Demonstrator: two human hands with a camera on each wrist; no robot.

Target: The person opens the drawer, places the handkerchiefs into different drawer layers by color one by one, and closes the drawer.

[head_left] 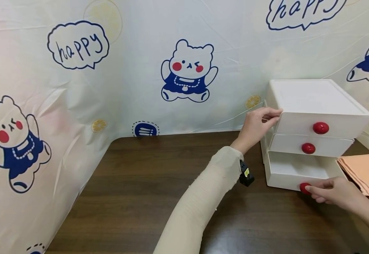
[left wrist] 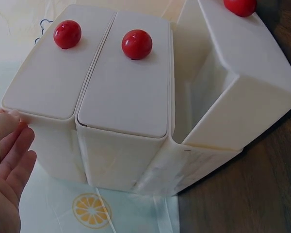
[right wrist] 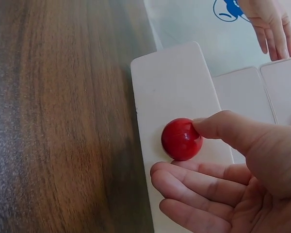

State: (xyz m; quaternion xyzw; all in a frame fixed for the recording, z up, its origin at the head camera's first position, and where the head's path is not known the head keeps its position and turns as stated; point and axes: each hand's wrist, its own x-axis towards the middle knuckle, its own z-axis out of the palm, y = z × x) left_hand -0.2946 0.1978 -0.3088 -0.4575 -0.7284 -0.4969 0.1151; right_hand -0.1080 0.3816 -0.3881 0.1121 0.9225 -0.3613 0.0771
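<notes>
A white three-drawer unit [head_left: 319, 97] stands at the right of the table. Its bottom drawer [head_left: 298, 180] is pulled out and its visible inside is bare; the two upper drawers are closed. Each drawer has a round red knob. With thumb and fingers, my right hand [head_left: 338, 192] pinches the bottom drawer's knob [right wrist: 182, 139]. My left hand [head_left: 255, 123] touches the unit's upper front left corner with its fingertips. In the left wrist view, the left fingers [left wrist: 20, 160] lie loosely extended beside the top drawer [left wrist: 58, 73].
A folded orange cloth [head_left: 367, 173] lies on the table right of the unit. The dark wooden table [head_left: 159, 190] extends to the left. Behind it hangs a printed curtain [head_left: 133, 81] with bears and lettering. A small black device [head_left: 246, 173] sits at my left wrist.
</notes>
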